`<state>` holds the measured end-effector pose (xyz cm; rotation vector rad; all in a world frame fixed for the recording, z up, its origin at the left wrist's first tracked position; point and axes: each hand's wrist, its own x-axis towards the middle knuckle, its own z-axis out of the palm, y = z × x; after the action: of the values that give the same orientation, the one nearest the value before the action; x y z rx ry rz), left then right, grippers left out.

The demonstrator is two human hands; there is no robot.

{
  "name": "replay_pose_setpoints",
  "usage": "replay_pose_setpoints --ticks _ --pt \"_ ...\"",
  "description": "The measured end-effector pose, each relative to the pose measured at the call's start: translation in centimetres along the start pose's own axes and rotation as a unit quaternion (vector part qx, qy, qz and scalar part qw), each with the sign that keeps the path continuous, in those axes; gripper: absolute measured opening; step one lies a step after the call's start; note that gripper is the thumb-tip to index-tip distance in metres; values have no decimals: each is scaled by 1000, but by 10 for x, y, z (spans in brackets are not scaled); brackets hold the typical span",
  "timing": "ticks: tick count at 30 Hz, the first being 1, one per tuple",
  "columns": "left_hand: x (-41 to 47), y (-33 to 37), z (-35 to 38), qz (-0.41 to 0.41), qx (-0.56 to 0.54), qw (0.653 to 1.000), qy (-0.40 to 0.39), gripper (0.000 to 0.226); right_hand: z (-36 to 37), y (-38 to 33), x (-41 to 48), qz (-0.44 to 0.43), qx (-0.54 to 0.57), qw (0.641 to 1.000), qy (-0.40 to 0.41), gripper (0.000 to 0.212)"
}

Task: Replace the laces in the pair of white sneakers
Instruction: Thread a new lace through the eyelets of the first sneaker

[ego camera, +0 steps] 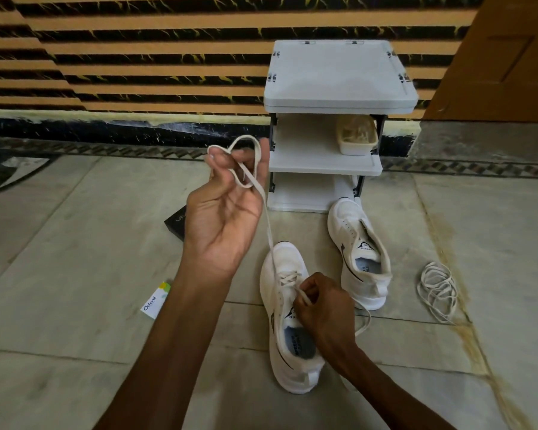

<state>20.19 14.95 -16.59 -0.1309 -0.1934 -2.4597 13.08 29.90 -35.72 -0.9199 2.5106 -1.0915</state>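
Left fingers (222,166) raised palm-up, curled round looped lace (269,231), right fingers (311,287) pinching it over near sneaker (288,259)

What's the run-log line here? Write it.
left hand: lace held raised | right hand: pinching lace at near sneaker | far sneaker: unlaced

home entryway: tiled floor (75,231), white shoe rack (339,88), wooden door (494,57).
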Motion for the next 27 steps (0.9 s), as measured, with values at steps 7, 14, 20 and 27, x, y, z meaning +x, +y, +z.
replay_pose_setpoints --ticks 7,14,20,27 --pt "-4 -5 -1 -42 445 893 56 18 -12 -2 0 5 29 999 13 12" --pt "-33 -24 -65 4 878 469 95 43 -23 6 11 56 100 993 -37 7" --pt "-56 -45 -113 -160 873 449 102 18 -32 12 22 172 265 939 -139 5" --pt "-48 -55 -125 -200 904 370 69 55 -35 20 24 201 314 911 -179 8"
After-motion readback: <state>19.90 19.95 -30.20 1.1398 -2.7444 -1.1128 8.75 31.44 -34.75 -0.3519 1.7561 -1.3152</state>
